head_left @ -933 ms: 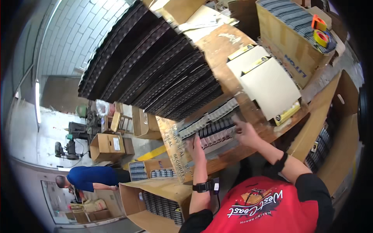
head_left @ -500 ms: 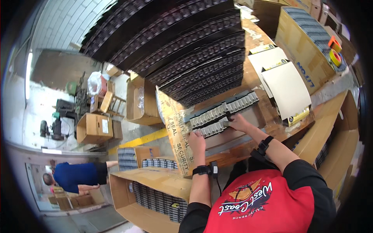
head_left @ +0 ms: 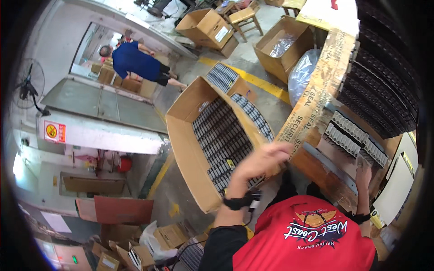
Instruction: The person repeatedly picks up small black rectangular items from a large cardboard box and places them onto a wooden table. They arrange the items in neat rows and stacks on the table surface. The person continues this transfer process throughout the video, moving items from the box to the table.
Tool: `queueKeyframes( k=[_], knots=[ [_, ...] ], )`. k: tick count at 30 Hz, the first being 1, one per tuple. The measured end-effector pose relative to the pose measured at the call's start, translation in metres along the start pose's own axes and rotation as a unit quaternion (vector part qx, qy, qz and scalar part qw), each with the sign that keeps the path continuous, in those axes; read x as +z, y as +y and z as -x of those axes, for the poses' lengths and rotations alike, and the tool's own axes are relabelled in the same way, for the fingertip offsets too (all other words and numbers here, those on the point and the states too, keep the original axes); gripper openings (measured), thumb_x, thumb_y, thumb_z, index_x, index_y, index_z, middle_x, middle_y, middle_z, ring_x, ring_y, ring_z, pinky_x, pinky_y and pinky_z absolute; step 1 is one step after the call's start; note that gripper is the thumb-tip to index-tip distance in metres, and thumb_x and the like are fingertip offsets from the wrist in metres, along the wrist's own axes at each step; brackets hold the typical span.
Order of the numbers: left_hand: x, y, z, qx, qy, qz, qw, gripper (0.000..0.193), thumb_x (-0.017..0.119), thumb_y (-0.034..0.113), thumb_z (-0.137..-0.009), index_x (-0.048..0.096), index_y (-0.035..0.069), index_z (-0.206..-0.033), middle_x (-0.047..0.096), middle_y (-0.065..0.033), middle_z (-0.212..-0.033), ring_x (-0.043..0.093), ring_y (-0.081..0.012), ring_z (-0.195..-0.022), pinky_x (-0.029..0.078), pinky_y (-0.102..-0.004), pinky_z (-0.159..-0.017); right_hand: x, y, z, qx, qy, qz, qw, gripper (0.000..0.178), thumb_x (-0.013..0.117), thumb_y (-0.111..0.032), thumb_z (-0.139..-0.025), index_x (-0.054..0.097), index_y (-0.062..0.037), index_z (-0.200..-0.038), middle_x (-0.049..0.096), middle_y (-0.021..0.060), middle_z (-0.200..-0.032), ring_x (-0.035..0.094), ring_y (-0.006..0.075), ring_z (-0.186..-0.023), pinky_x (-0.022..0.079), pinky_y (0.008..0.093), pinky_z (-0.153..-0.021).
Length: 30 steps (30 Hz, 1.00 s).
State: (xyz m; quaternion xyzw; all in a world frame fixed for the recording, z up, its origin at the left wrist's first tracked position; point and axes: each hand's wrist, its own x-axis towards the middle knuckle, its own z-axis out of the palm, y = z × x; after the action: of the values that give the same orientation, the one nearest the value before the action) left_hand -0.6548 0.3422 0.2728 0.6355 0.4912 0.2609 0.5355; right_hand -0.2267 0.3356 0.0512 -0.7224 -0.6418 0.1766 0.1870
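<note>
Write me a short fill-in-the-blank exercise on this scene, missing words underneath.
1. The bare hand nearest the rows of small grey-and-black pieces is the person's ____ one.
2. In the picture, the open brown cardboard box lies to the ____ of the wooden workbench.
3. The background co-worker wears a top coloured ____.

Missing words: right; left; blue.
</note>
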Motion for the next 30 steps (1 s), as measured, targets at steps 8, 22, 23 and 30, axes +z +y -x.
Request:
queueKeyframes(
  k=[8, 22, 23, 30],
  knots=[
    [-0.142, -0.116, 0.154, -0.325, 0.348, 0.003, 0.879, 0.029, 0.049, 0.017, -0.091, 0.058, 0.0, -0.113, 0.059, -0.006, -0.071, 0.054, -0.0111, -0.057, 0.045, -0.0243, -0.052, -0.069, -0.243, -0.017, -0.158, -0.085, -0.195, 0.964, 0.025, 0.055, 0.002, -0.078, 0.057, 0.0038, -0.102, 0.062, 0.0138, -0.09, 0.06, 0.0245, -0.084, 0.046, 0.0328, -0.074],
    [-0.064, -0.29, 0.108, -0.436, 0.062, -0.102, 0.892, 0.04, 0.055, 0.024, -0.083, 0.057, -0.008, -0.105, 0.059, -0.0273, -0.104, 0.059, -0.0377, -0.096, 0.048, -0.0407, -0.081, 0.271, -0.449, -0.005, -0.337, -0.401, 0.586, 0.618, 0.031, 0.056, -0.02, -0.083, 0.063, -0.0136, -0.113, 0.059, 0.0042, -0.118, 0.058, 0.0254, -0.105, 0.046, 0.0448, -0.084],
    [-0.062, -0.285, 0.105, -0.456, 0.057, -0.109, 0.881, 0.035, 0.052, 0.02, -0.081, 0.059, -0.005, -0.105, 0.052, -0.0284, -0.114, 0.05, -0.0392, -0.11, 0.043, -0.0402, -0.091, 0.287, -0.438, -0.003, -0.327, -0.422, 0.596, 0.6, 0.033, 0.057, -0.021, -0.083, 0.062, -0.0132, -0.115, 0.058, 0.0039, -0.12, 0.056, 0.0259, -0.107, 0.045, 0.0459, -0.086],
    [-0.056, -0.237, 0.103, -0.468, 0.164, -0.13, 0.858, 0.029, 0.051, 0.016, -0.077, 0.063, -0.004, -0.094, 0.059, -0.0273, -0.101, 0.057, -0.039, -0.099, 0.047, -0.0444, -0.083, 0.272, -0.435, -0.004, -0.222, -0.522, 0.335, 0.752, 0.036, 0.056, -0.02, -0.078, 0.062, -0.0071, -0.111, 0.058, 0.0115, -0.119, 0.056, 0.0302, -0.108, 0.045, 0.0443, -0.089]
  ],
)
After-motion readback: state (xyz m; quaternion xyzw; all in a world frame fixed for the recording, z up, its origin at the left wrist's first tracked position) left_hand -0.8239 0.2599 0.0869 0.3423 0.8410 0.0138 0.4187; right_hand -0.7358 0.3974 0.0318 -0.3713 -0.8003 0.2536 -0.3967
